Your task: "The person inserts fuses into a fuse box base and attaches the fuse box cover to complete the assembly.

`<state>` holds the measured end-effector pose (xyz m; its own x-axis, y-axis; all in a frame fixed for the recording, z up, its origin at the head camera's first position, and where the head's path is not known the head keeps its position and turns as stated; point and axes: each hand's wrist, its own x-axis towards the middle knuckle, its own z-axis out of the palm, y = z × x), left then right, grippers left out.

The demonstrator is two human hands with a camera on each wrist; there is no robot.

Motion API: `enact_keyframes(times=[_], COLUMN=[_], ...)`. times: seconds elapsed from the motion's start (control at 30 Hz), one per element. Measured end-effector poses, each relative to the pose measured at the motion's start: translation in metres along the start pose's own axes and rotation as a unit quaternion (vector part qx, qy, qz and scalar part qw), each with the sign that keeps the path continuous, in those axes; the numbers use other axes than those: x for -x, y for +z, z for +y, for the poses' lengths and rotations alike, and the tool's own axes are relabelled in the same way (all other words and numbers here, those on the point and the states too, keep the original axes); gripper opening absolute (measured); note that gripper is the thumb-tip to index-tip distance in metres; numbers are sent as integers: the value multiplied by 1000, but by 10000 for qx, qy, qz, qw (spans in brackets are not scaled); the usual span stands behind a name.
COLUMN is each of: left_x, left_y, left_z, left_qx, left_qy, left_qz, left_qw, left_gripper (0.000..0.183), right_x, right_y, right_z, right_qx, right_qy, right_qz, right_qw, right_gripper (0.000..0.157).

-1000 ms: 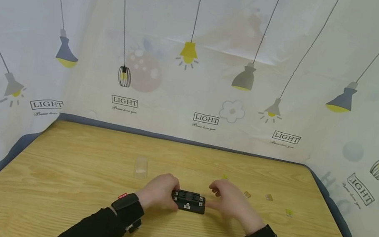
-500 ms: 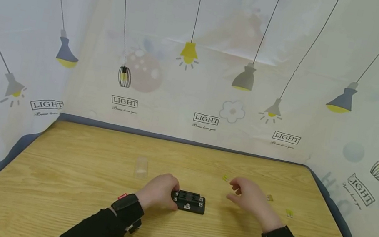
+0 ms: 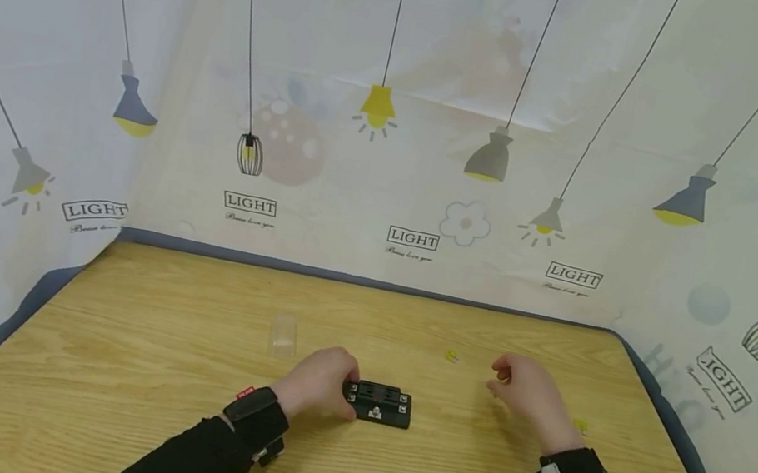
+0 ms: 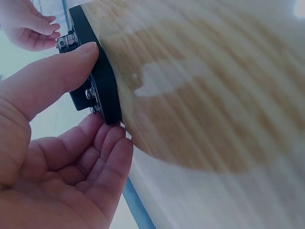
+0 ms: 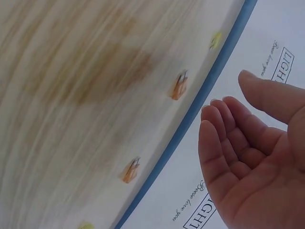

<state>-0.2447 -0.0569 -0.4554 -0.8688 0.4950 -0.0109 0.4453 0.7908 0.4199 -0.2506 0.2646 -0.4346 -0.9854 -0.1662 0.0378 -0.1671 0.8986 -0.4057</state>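
My left hand (image 3: 320,381) grips the left end of a black fuse block (image 3: 382,405) on the wooden table. In the left wrist view, the thumb presses along one side of the block (image 4: 108,90), and metal screws show on it. Further right, my right hand (image 3: 530,392) is held over the table with loosely bent fingers and nothing in them. Two orange blade fuses (image 5: 179,87) lie below it in the right wrist view; in the head view the hand hides them. One yellow blade fuse (image 3: 452,356) lies left of that hand, another yellow fuse (image 3: 580,426) beside its wrist.
A clear plastic cover (image 3: 284,336) lies behind and left of the left hand. The wooden table (image 3: 167,402) ends at a blue-grey edge (image 3: 253,257), with a white printed curtain (image 3: 318,234) rising behind and at both sides.
My right hand has left the right end of the fuse block and moved right, now covering the orange fuses in the head view. The left hand and block have stayed in place.
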Motion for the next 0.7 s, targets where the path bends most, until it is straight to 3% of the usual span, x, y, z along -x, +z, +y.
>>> enact_keyframes(times=[0.33, 0.7], left_x=[0, 0], left_y=[1, 0], left_z=[0, 1], left_qx=[-42, -51], left_qy=[-55, -47], left_qz=[17, 26], left_qw=[10000, 10000], left_gripper=[42, 40], right_x=[-1, -6], right_y=[-3, 3], right_z=[5, 10], right_qx=[195, 339], right_qy=[550, 497], right_qz=[-233, -213], right_qw=[9980, 9980], right_gripper=[28, 11])
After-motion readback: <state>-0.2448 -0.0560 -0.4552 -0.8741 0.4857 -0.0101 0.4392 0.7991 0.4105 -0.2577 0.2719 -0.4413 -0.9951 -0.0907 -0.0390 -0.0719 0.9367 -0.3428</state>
